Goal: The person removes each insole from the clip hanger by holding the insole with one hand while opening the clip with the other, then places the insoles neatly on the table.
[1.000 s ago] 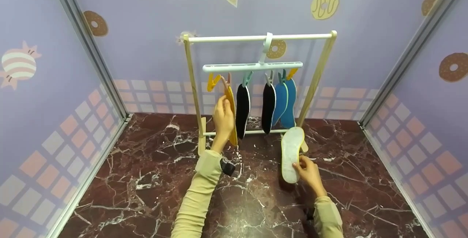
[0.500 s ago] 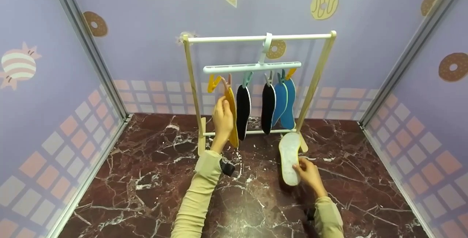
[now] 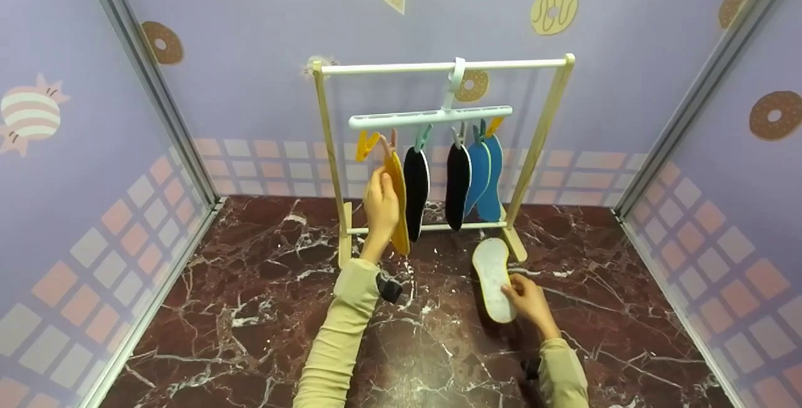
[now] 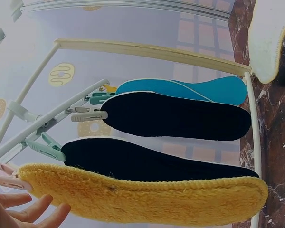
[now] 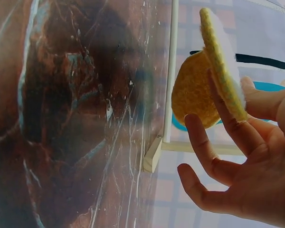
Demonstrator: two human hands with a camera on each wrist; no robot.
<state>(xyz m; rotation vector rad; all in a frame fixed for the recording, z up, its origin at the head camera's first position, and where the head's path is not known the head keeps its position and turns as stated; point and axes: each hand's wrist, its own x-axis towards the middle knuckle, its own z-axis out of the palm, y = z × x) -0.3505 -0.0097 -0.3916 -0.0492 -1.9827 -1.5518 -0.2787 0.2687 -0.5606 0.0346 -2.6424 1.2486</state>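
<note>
A fuzzy yellow insole [image 4: 147, 197] hangs at the left of the white clip hanger [image 3: 432, 117], held by a pink clothespin [image 3: 393, 138]. My left hand [image 3: 381, 206] is at its left face, with several fingers extended along its upper end in the left wrist view. To the right hang two black insoles [image 3: 416, 193] and two blue insoles [image 3: 492, 176], each in its own clothespin. My right hand [image 3: 526, 298] pinches an insole [image 3: 492, 279] with a whitish face and yellow edge between thumb and fingers, tilted in front of the rack. Its other fingers are spread in the right wrist view.
A wooden rack [image 3: 539, 141] with white rods carries the hanger. A yellow clothespin [image 3: 366, 145] hangs with nothing in it at the left end. The dark red marbled surface [image 3: 250, 326] lies under everything, and patterned walls [image 3: 250, 94] enclose it.
The insole in my right hand has tipped, its upper end dropping and moving left. The hanger has swung slightly with its insoles. My left hand stays nearly in place at the yellow insole.
</note>
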